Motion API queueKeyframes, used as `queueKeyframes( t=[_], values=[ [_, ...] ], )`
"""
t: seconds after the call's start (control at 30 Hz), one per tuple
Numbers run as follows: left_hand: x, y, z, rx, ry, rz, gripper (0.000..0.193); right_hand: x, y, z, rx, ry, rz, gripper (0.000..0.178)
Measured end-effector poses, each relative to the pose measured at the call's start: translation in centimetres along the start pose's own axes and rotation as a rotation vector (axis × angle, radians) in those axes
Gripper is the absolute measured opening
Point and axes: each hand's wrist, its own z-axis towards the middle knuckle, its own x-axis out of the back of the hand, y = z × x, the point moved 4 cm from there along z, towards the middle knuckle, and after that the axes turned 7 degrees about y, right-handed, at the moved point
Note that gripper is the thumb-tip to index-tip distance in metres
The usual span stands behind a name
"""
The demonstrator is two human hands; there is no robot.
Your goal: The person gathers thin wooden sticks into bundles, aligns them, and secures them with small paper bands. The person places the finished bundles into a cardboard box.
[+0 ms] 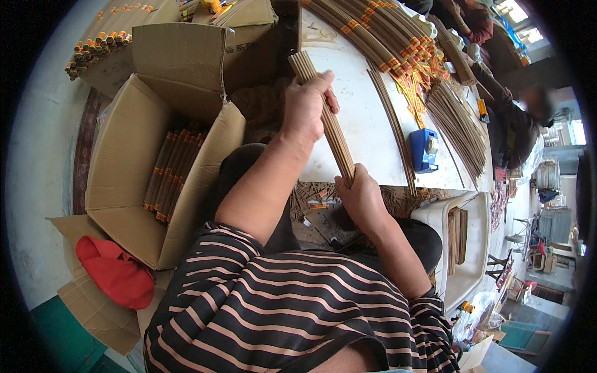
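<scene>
So right up close there's a black shirt with pale stripes [298, 298], and past it two bare forearms reach out to a bundle of brown incense-like sticks [337, 138]. The left hand [309, 107] is wrapped tight around it near the top end, and the right hand [362, 196] has its fingers curled around the bottom end. The bundle sits slantwise over the near edge of a white tabletop [357, 118], top end tipped to the left.

Just right of it, a thin row of loose sticks [392, 124] lies on the table, with a blue tape dispenser [424, 151] beside it, then a fanned-out pile of sticks [457, 124]. Farther back is a big stack of bundles with red-and-yellow bands [379, 31].

On the left there's an open cardboard box [118, 155] with dark banded bundles [174, 171] inside, plus some red cloth [116, 273] on a flap. Over on the right, a white plastic tub [476, 242] holds more brown sticks [458, 236].
</scene>
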Motion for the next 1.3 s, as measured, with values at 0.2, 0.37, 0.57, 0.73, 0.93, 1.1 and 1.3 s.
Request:
queueKeyframes(
  t=[0.2,0.37,0.57,0.73,0.93,1.1,1.3],
  values=[
    [-0.8,-1.2,-1.8,0.17,-0.077,-0.058,0.014,0.0,-0.1,0.5,-0.058,-0.229,0.515,0.025],
    [-1.3,-0.5,-2.0,0.278,-0.249,-0.158,0.013,-0.3,-1.0,-0.8,-0.285,-0.697,1.245,0.021],
    [-0.3,0.0,-1.3,0.118,-0.055,0.008,0.015,-0.3,-1.3,-0.2,-0.11,-0.194,0.463,0.02],
    [-0.8,0.3,-1.4,0.22,-0.199,-0.197,0.017,0.5,-1.9,-0.8,-0.177,-0.415,0.736,0.018],
    [-0.6,-0.2,-1.9,0.08,0.003,0.012,0.014,-0.8,-0.1,0.1,0.099,0.022,0.09,0.02],
    [-1.0,0.7,-1.9,0.184,-0.25,-0.199,0.012,0.5,-1.7,-0.8,-0.144,-0.443,0.792,0.023],
    [-0.7,-1.0,-2.4,0.079,-0.006,0.045,0.014,-0.3,-0.6,0.1,-0.032,-0.013,0.195,0.021]
  ],
)
